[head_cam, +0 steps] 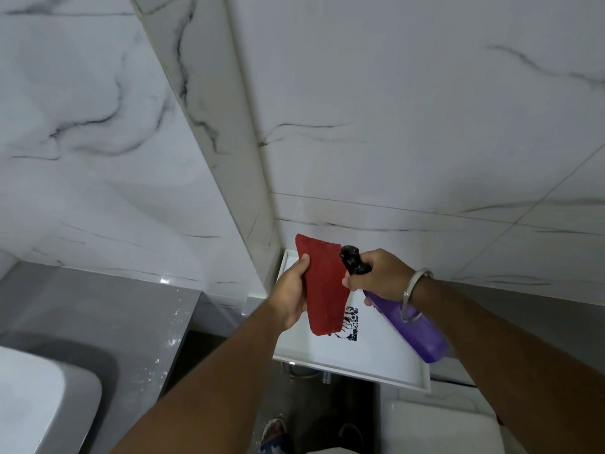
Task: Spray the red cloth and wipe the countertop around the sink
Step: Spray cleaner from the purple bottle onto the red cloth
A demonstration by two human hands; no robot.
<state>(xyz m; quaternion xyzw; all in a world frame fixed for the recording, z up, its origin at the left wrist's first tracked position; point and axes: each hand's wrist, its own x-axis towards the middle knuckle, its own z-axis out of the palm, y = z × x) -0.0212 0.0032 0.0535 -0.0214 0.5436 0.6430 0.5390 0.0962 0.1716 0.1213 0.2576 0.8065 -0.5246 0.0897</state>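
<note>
The left hand (292, 291) grips the red cloth (324, 285) upright, fingers hidden behind it. Just beside it, the right hand (376, 276) is closed around a purple spray bottle (414, 326), black nozzle touching the cloth. The sink (42, 398), cut off, sits well left of both.

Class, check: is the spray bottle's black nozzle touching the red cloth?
Cannot tell. In the head view the nozzle overlaps the red cloth's edge; no gap or contact shows plainly.
</note>
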